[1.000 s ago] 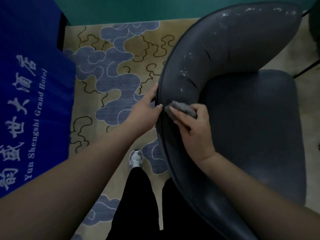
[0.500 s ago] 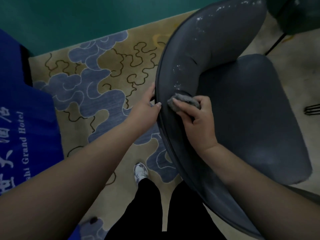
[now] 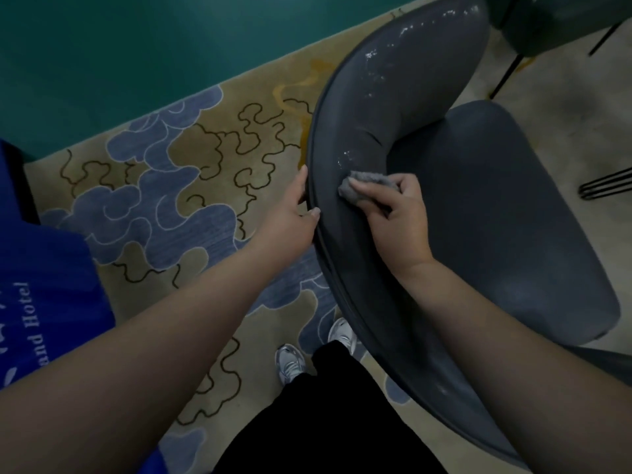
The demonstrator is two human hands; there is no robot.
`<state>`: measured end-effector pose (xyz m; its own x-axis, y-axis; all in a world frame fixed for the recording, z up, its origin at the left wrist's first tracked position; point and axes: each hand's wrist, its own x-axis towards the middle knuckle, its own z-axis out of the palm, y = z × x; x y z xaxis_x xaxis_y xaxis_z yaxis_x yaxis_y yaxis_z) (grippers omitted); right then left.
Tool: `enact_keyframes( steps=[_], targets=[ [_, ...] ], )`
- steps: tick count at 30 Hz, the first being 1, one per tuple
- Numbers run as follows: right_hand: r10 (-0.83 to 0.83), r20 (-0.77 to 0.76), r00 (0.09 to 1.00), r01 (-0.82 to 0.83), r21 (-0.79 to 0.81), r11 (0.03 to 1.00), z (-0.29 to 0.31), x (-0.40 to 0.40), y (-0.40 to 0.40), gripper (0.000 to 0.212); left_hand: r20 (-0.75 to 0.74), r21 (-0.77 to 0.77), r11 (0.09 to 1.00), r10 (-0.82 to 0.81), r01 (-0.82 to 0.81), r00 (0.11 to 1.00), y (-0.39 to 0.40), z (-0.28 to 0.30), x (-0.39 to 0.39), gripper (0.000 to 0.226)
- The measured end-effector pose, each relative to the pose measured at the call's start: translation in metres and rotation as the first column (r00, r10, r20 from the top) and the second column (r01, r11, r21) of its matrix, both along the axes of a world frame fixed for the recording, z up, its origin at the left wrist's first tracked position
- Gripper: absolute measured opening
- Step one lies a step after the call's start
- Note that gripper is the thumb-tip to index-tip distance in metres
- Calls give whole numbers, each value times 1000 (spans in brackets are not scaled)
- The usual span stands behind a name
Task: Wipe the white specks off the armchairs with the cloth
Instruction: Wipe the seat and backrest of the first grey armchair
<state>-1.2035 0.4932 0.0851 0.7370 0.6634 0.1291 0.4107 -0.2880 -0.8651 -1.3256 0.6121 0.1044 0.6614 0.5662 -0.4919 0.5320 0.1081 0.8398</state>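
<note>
While wiping: cloth (image 3: 367,187) is bunched in right hand (image 3: 398,218), pressed on armchair (image 3: 478,213) backrest beside specks (image 3: 345,160).
Bracing: rim is gripped by left hand (image 3: 290,217), likely steadying.

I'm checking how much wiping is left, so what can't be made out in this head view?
- Armchair backrest top: cut off by the upper frame edge, so specks there are uncounted.
- Backrest under the cloth and right hand: covered by them.
- Backrest outer face: turned away; left hand fingers hidden behind the rim.
- Second chair: mostly out of frame, top right.
</note>
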Motion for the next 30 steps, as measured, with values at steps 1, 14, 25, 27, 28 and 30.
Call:
enact_keyframes(
  steps=[1,14,25,27,28,30],
  targets=[
    [-14,-33,999,14,8,1000,1,4,9,27,-4,5,1000,-4,4,1000,2,0,2,69],
    [-1,-105,994,4,30,1000,-2,20,23,26,-30,16,999,48,-47,998,18,11,27,66],
    [47,12,999,-47,62,997,-7,32,37,32,-31,82,994,77,-74,997,24,11,39,64],
    [15,8,1000,-16,67,998,-7,37,50,30,-23,93,993,71,-68,997,26,7,39,65],
    [8,-4,1000,-7,63,998,-6,37,51,30,-17,88,994,68,-66,998,27,6,39,65],
    [17,-2,1000,-17,58,998,-6,28,39,32,-9,74,995,62,-61,998,31,3,41,65]
  ],
)
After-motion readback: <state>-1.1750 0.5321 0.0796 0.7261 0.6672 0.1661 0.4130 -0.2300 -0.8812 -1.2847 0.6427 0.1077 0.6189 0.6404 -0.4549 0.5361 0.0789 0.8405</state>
